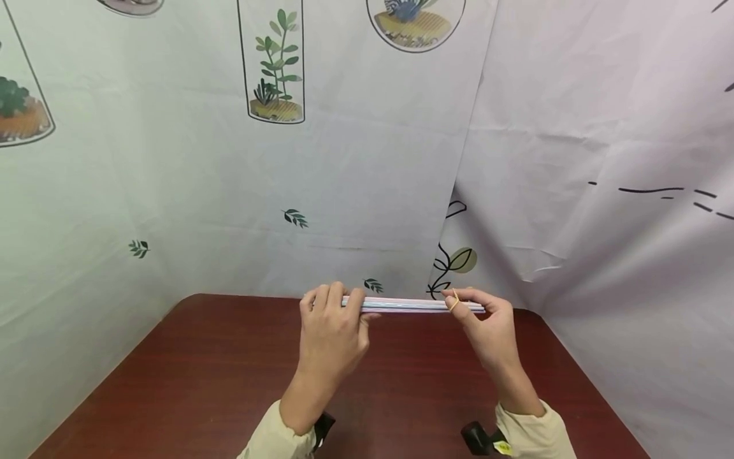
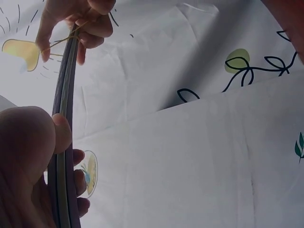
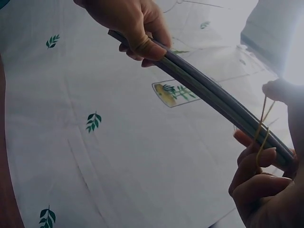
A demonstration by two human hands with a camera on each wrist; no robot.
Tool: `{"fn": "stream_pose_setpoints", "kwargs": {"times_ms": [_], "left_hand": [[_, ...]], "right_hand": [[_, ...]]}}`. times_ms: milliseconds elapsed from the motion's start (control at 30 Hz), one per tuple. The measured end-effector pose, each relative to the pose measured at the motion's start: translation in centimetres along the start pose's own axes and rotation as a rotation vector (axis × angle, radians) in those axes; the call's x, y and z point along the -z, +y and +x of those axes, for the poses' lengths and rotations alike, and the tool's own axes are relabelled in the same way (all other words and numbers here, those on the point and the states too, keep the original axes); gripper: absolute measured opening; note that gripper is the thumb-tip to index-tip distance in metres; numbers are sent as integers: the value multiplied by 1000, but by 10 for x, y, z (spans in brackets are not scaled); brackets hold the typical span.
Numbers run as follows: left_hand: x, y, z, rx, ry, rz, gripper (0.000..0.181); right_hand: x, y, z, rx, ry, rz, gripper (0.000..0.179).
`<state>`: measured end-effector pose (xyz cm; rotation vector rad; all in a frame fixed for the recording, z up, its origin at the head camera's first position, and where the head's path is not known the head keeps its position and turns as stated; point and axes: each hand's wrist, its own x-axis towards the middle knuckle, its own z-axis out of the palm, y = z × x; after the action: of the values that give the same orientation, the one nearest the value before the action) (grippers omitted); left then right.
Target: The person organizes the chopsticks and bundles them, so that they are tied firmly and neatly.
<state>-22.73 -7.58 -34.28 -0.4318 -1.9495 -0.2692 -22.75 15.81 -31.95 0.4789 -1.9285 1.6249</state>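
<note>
A bundle of long, thin straws [image 1: 407, 305] in pale pink, blue and white is held level above the table. My left hand [image 1: 334, 328] grips its left part, fingers over the far side and thumb [image 2: 61, 133] pressed along the near side. At the right end, my right hand [image 1: 492, 325] has a thin yellow rubber band [image 3: 259, 135] stretched between its thumb and curled fingers. The band loops about the bundle near that end. In the right wrist view, the straw tips there partly vanish behind the right hand.
A dark red-brown table [image 1: 401, 382] lies under both hands. White cloth [image 1: 355, 178] printed with plants and leaves hangs behind it and along the sides. Black wrist camera mounts [image 1: 477, 438] sit by the cream sleeves [image 1: 536, 433].
</note>
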Motion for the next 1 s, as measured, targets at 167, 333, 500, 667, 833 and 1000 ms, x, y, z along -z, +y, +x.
{"fn": "stream_pose_setpoints", "kwargs": {"times_ms": [167,333,500,667,833,1000], "left_hand": [[1,-1,-1,5,-20,-8,26],[1,-2,-1,8,-36,-4,27],[1,-4,-1,4,-26,5,29],[2,-4,0,-1,-36,8,27],[4,-4,0,-1,-52,7,24],[5,-5,1,-3,-52,8,23]], "right_hand": [[1,2,0,54,-70,95,8],[1,4,1,52,-89,123,7],[1,5,1,40,-116,131,11],[5,6,2,29,-143,119,14],[13,7,3,99,-209,124,20],[18,6,5,270,-224,169,23]]}}
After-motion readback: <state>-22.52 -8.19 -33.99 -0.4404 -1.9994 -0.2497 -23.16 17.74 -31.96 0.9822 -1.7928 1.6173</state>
